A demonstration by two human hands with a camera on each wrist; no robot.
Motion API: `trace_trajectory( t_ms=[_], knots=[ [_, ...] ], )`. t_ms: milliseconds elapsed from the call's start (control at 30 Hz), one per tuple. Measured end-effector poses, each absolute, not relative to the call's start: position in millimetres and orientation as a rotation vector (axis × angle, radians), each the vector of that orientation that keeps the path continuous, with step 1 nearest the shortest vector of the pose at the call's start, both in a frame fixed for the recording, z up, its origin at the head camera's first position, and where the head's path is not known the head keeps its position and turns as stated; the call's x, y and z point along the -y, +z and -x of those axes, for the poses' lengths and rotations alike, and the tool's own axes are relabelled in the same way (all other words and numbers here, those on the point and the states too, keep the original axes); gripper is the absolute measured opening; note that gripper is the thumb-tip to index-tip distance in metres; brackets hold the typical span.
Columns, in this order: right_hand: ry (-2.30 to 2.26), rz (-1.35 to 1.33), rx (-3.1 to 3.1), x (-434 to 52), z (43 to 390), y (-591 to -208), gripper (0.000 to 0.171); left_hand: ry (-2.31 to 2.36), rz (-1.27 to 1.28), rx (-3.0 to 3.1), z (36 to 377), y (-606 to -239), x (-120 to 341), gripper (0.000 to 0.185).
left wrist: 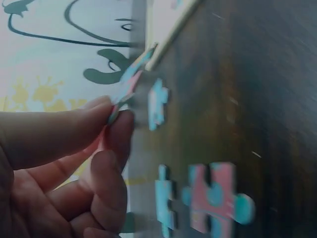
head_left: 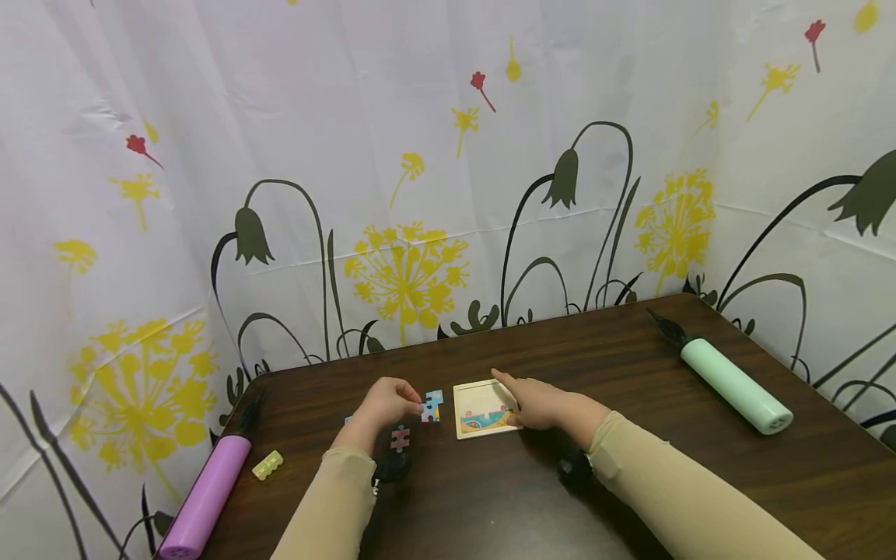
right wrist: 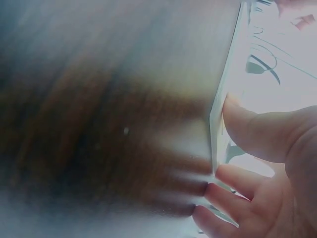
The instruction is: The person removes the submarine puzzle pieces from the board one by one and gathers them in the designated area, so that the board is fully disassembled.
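My left hand (head_left: 413,404) pinches a blue puzzle piece (head_left: 432,406) between thumb and fingers, just left of a small wooden puzzle tray (head_left: 470,426). The left wrist view shows that pinched piece (left wrist: 128,85) lifted off the table near the tray's edge (left wrist: 171,37). My right hand (head_left: 516,398) lies on the tray's right side with the index finger stretched out along it. In the blurred right wrist view the thumb (right wrist: 257,130) presses on the tray's rim (right wrist: 217,111). A pink and blue piece (head_left: 400,438) lies loose below my left hand, also seen as piece (left wrist: 218,198).
A purple pump (head_left: 206,498) lies at the table's left edge, a small yellow block (head_left: 267,465) beside it. A mint pump (head_left: 735,385) lies at the right. More loose pieces (left wrist: 157,104) sit near the left hand. A flowered curtain (head_left: 420,194) closes the back.
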State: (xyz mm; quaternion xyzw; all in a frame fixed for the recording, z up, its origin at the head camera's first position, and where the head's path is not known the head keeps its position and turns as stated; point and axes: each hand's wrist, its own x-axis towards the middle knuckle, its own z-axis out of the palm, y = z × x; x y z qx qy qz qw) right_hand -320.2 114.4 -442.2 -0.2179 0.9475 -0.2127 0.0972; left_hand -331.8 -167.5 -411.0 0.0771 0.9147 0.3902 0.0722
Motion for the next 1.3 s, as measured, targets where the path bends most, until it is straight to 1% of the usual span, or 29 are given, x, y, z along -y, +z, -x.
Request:
trace_trajectory(
  t_ms=[200,500,600,767,1033,1300],
  knots=[
    [-0.618,0.655,-2.809,-115,321,-443,0.087,1.075,-0.232,-2.703,327,-421,168,0.009],
    [-0.620,0.655,-2.808,-114,320,-443,0.085,0.964,-0.193,-2.769,331,-433,157,0.018],
    [-0.623,0.655,-2.808,-114,320,-442,0.085,0.989,-0.229,-2.777,329,-433,150,0.018],
    [-0.629,0.650,-2.805,-115,320,-443,0.084,1.045,-0.380,-2.749,325,-431,131,0.013],
    [-0.648,0.653,-2.806,-116,321,-443,0.080,0.876,-0.458,-2.803,320,-433,109,0.026],
    [-0.644,0.705,-2.776,-117,323,-445,0.071,0.810,-0.404,-2.825,317,-434,101,0.021]
  ],
)
